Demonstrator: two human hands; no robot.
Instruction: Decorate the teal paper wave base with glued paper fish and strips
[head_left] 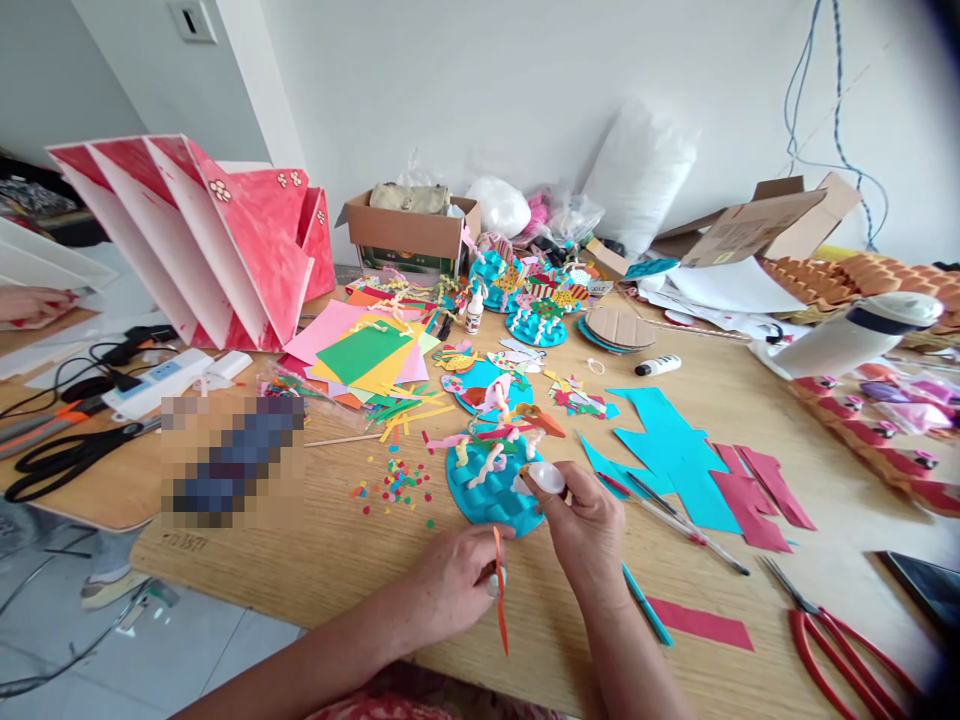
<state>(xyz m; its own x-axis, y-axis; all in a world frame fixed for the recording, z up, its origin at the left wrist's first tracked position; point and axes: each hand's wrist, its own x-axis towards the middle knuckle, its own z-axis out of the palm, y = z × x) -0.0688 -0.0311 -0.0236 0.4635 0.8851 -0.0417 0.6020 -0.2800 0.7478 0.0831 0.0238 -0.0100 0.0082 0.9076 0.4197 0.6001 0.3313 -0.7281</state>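
Note:
My left hand (457, 580) is closed, with a narrow orange paper strip (501, 600) pinched in its fingers. A small whitish bit shows beside the strip; I cannot tell what it is. Tilted in my right hand (589, 515) is a small white bottle (546, 479), its round bottom facing me and its nozzle end hidden. Just beyond both hands lies a round blue disc (469, 470) with a woven-looking surface, bearing twisted pale paper pieces. Behind it is another blue disc (480, 377) with paper fish shapes.
Coloured paper sheets (364, 355) and paper dots (405, 482) lie left of the discs. Cut blue paper (667, 440), pens (679, 515) and red-handled scissors (825, 630) are on the right. A red-and-white slotted stand (247, 250) rises at left; another person's hand (34, 305) is beyond it.

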